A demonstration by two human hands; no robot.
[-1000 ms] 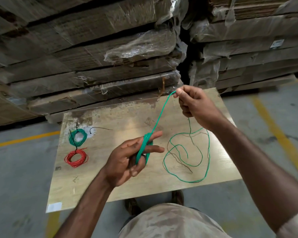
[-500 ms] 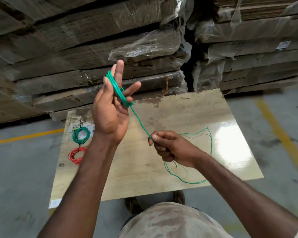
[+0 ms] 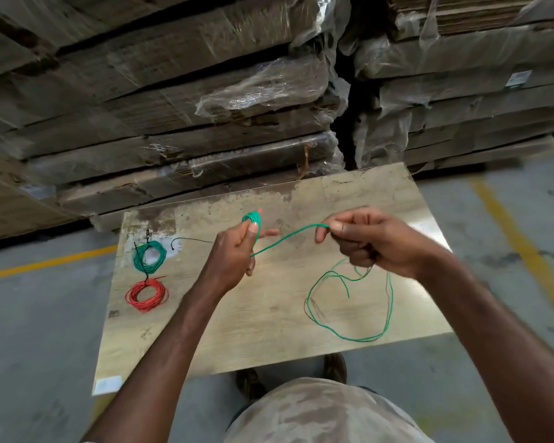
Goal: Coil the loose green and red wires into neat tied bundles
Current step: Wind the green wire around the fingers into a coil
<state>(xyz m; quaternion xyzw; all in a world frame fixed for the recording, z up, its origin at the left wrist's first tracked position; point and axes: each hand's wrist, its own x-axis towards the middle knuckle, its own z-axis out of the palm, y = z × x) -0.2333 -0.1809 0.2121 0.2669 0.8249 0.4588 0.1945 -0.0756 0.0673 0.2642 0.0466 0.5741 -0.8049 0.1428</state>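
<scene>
- Warehouse-looking spot: stacks of shrink-wrapped flat cardboard [image 3: 205, 100] behind, concrete floor with yellow lines, and we're working over a scuffed wooden board [image 3: 269, 330] that serves as the table.
- Done pile sits on the far-left part of the board: one green bundle [image 3: 149, 255] with a dark tie sticking out of it, and a red bundle [image 3: 147, 296] just in front of it. Both look coiled up tidy.
- There's also a loose black tie wire [image 3: 191, 240] lying just right of the green bundle, presumably for the next one.
- Current wire: our left hand [image 3: 234, 257] has green turns wrapped around the fingers, a small coil [image 3: 252, 218] up at the fingertips, thumb pressing on it.
- Our right hand [image 3: 375, 241] is pinching the same green wire [image 3: 288, 238] between thumb and fingers, with a short span running across to the left hand.
- The rest of that wire, the loose tail [image 3: 349, 311], loops over the right side of the board below the right hand.
- So by our count: two bundles finished, a third partway. Still a fair bit of slack to wind on, then it needs tying off. No other loose red wire in view that we can see.
</scene>
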